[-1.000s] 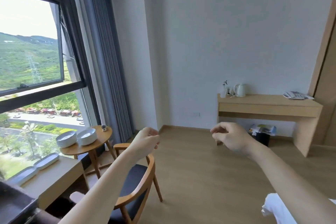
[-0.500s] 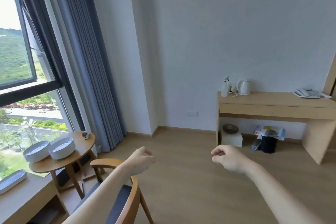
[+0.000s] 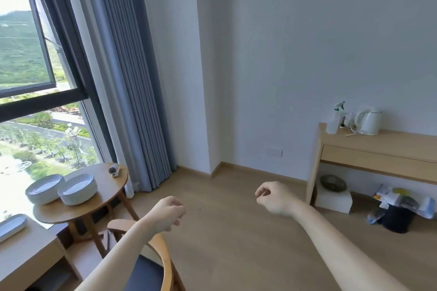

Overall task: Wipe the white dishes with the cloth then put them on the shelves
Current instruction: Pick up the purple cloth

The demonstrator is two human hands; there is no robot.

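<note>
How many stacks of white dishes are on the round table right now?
2: the left stack sits near the window edge of the round table; the right stack is beside it, apparently touching. The number of dishes per stack can't be told.

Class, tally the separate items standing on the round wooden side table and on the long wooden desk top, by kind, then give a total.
Stacks of white dishes: 2
Small white gadget: 1
Clear plastic spray bottle: 1
White electric kettle: 1
Total: 5
</note>
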